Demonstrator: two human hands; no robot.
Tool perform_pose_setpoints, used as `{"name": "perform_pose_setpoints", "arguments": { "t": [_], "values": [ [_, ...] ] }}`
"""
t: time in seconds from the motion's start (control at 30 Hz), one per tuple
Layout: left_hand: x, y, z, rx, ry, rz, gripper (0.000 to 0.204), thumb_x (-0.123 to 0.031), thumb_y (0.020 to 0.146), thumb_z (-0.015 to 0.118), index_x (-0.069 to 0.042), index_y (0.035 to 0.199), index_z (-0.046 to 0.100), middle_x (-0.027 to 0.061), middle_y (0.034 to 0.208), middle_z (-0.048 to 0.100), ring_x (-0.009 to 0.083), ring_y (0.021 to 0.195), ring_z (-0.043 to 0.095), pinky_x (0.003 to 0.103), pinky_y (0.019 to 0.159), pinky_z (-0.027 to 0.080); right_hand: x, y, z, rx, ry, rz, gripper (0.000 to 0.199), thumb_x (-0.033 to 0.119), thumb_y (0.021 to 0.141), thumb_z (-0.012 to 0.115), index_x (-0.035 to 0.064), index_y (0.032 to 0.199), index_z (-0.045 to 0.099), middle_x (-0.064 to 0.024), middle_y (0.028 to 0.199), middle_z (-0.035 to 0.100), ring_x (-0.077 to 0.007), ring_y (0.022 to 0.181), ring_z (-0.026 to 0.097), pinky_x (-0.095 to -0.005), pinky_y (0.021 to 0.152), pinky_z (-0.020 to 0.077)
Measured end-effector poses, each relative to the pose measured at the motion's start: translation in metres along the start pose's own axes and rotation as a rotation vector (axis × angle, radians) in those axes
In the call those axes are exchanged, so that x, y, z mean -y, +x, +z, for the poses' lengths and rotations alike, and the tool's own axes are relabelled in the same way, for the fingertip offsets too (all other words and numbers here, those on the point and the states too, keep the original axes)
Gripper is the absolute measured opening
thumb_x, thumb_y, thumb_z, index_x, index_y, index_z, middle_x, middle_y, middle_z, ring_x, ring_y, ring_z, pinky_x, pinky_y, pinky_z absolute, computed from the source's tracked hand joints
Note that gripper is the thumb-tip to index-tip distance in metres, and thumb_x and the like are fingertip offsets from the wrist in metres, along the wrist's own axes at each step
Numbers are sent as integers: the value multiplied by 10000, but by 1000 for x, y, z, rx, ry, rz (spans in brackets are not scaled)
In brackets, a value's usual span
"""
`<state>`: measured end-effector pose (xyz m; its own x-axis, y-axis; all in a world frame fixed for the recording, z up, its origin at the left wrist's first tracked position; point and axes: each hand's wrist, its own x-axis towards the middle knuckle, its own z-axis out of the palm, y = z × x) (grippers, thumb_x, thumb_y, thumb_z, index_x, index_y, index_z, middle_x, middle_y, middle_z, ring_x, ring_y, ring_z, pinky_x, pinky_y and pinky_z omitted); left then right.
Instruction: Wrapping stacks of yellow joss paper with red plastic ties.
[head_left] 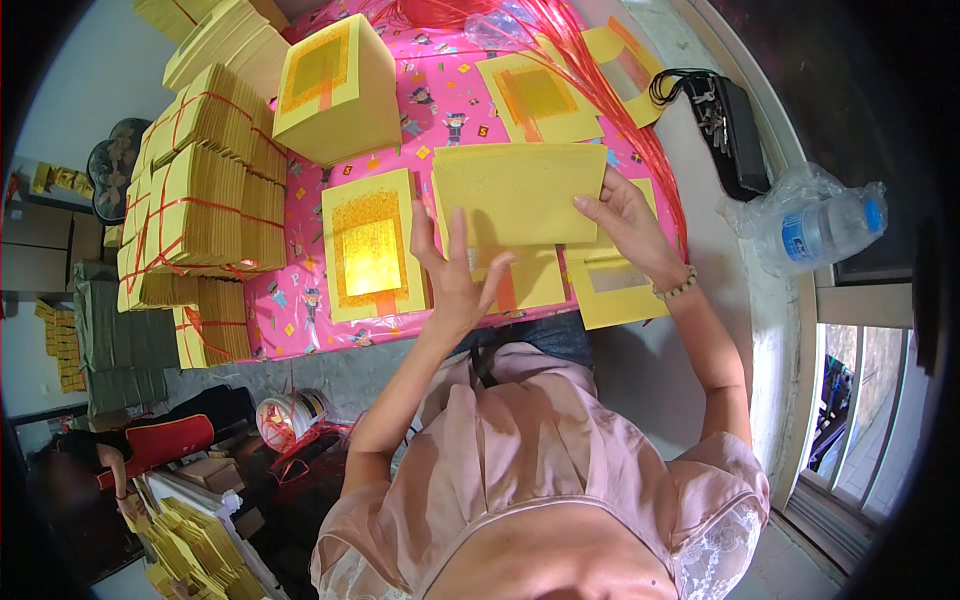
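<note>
The pink patterned tablecloth ends at its near edge just in front of the person's lap, and its bare patches are few: a strip between the sheets and a band along the near edge. To the right lies a grey ledge with a black power adapter and a clear water bottle with a blue cap in a plastic bag. Along the left edge stand bundles of yellow paper tied with red string, and a thick yellow block with a gold square on top sits at the far side. A flat yellow sheet with a gold square lies left of the hands; another lies farther back beside loose red string. The stack of plain yellow sheets is held upright over the middle of the cloth. The left hand is open, fingers spread, pressed against the stack's lower edge. The right hand pinches the stack's right edge between thumb and fingers, wrist bent, a bead bracelet on it.
</note>
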<state>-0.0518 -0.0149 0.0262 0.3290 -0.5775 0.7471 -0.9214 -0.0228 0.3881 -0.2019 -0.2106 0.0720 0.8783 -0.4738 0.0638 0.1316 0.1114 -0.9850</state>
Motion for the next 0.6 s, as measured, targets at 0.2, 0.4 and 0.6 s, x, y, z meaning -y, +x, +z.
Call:
{"name": "perform_pose_setpoints", "arguments": {
  "t": [0.2,0.4,0.6],
  "values": [
    [-22,14,2,15,-969,-773,833,23,893,658,-36,1553,154,197,1442,432,241,1274,500,367,1065,414,-4,-22,-5,-56,-45,-52,426,40,993,561,-8,1399,445,-67,1291,605,-118,1174,574,-278,1007,455],
    [-32,22,8,30,-1094,-696,713,28,922,619,-42,1513,227,153,1202,601,196,1059,630,297,862,565,12,-42,-19,-141,37,6,424,84,1011,535,-10,1411,433,-71,1321,590,-126,1192,567,-277,1006,454],
    [-32,-15,4,492,-387,59,860,-166,730,831,-81,1456,378,161,1314,522,329,1178,539,485,997,448,28,-93,-61,-337,252,-61,461,134,1010,530,-6,1432,407,-97,1325,592,-166,1176,601,-307,993,483]
  ]
}}
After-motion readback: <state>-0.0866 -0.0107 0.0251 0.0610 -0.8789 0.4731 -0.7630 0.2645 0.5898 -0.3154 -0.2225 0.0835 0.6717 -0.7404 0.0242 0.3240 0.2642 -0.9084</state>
